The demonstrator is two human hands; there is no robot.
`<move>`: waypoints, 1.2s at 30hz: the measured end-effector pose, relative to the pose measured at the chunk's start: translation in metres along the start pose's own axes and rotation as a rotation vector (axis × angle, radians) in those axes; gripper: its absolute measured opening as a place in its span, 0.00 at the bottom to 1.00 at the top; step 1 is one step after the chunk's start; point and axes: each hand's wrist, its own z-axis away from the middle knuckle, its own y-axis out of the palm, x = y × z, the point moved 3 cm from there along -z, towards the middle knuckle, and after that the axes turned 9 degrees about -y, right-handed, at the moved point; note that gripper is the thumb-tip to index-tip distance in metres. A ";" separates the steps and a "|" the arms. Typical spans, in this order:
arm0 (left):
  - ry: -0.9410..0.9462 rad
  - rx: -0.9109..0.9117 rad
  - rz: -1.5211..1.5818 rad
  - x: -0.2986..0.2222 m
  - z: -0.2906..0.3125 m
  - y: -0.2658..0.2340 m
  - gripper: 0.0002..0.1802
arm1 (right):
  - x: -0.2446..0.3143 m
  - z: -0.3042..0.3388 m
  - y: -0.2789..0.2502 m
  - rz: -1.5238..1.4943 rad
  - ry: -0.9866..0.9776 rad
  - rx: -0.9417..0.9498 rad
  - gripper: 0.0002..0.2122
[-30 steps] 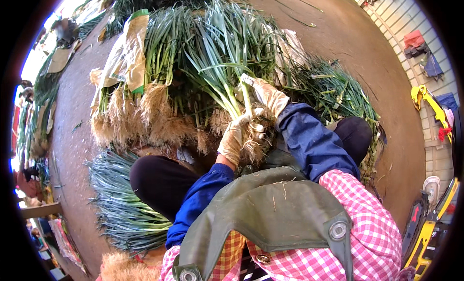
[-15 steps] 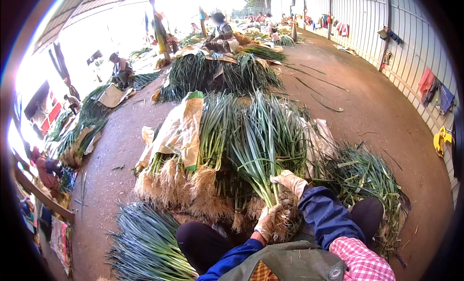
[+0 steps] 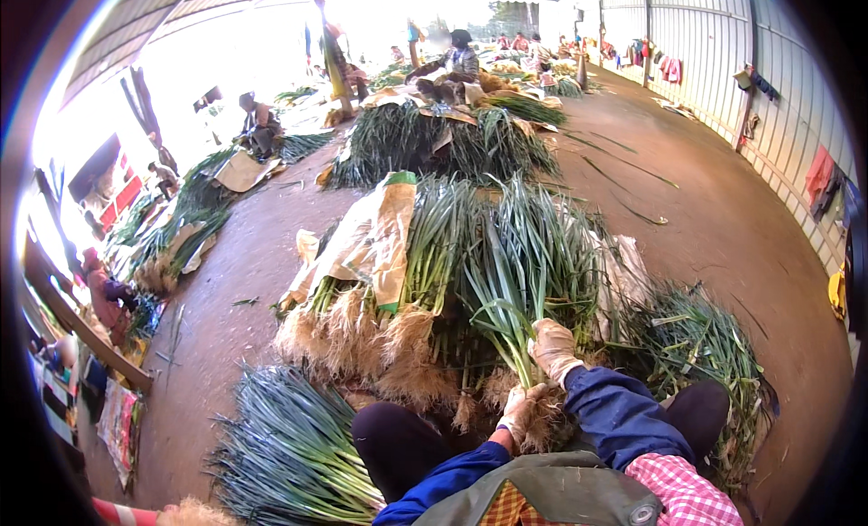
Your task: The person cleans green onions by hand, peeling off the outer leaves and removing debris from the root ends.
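A bunch of green onions (image 3: pixel 517 341) leans away from me, its leaves resting on the heap beyond. My left hand (image 3: pixel 518 413), in a pale work glove, is closed around the lower stalks just above the roots. Higher up on the same bunch, my gloved right hand (image 3: pixel 553 350) is closed at the right side of the stalks; its fingertips are partly hidden. One leaf bends out to the left of the bunch. Shaggy roots (image 3: pixel 542 427) hang beside and below my left hand.
A heap of rooted green onions (image 3: pixel 434 255) lies ahead, partly under a tan sack (image 3: pixel 371 237). Cleaner stalks (image 3: pixel 298 445) are piled by my left knee. Loose leaves (image 3: pixel 705 345) lie at right. Other people (image 3: pixel 459 61) sit among further heaps; a metal wall (image 3: pixel 696 56) runs along the right.
The whole view has swung left, so the scene sits further right. My hands remain on the bunch, and a leaf on its left side now bends more sharply.
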 end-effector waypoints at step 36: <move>0.169 0.160 0.378 0.000 -0.012 -0.021 0.17 | -0.207 0.106 -0.219 0.360 0.229 0.444 0.14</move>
